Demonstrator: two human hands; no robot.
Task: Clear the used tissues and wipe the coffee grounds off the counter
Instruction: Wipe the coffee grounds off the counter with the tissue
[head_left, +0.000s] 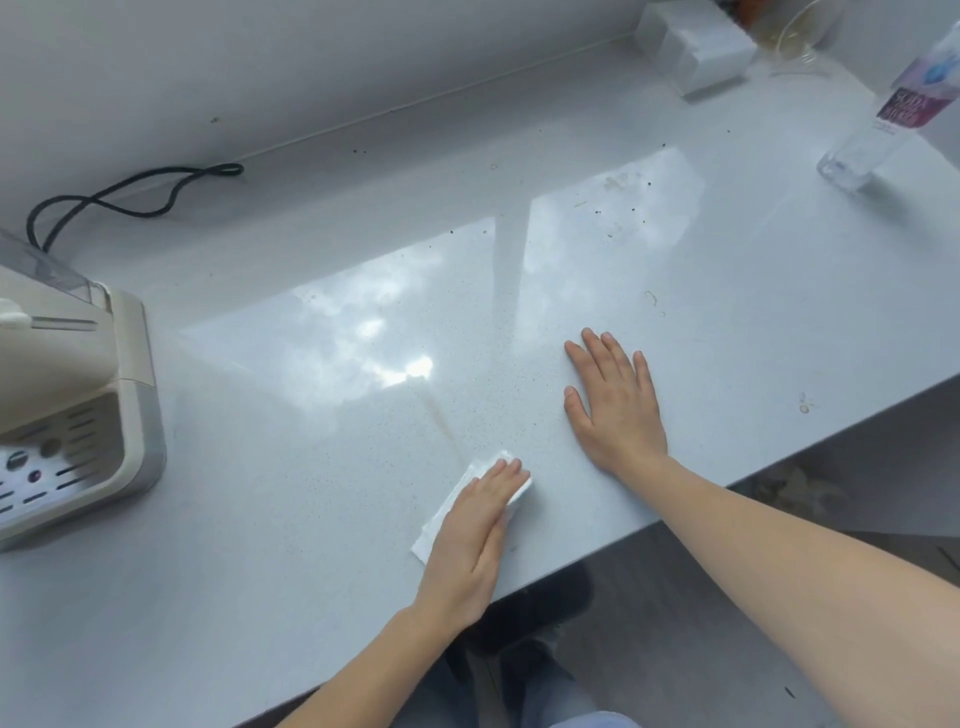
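My left hand (475, 530) lies flat on a folded white tissue (439, 512) and presses it onto the pale glossy counter (291, 519) close to the front edge. A faint brown streak (444, 426) runs away from the tissue. My right hand (613, 400) rests flat on the bare counter to the right, fingers apart, holding nothing. Dark coffee grounds (631, 210) are scattered farther back, right of centre, with a few more specks (358, 151) along the back wall.
A beige coffee machine (67, 395) with a drip tray stands at the left edge, its black cord (135, 200) looped behind it. At the back right are a white tissue box (696, 49), a glass bowl (802, 39) and a clear plastic bottle (883, 109).
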